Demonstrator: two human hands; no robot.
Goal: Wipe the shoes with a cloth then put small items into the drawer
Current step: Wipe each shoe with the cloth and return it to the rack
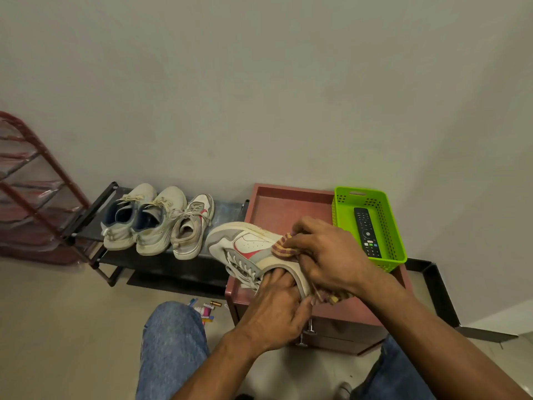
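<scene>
Far left: red wire rack point(27, 180) against the wall. Next, low black shoe shelf point(161, 255) carrying three worn pale shoes point(157, 220) side by side, toes to the wall. On the floor just below, small items point(206, 308) scattered beside a blue-jeaned knee; no legible writing. Centre: white sneaker point(248, 249) with red swoosh-like mark and grey panels, tilted on its side above the reddish drawer cabinet point(288, 203). Left hand point(277, 310) gripping the sneaker, fingers tucked into its opening. Right hand point(326, 252) with fingers curled on a red-and-yellow checked cloth point(284, 246), pressing it to the sneaker's side. Drawer handles point(307, 333) visible below. Right: green perforated basket point(395, 226) on the cabinet's top, holding a black remote point(366, 232); button labels too small to read.
</scene>
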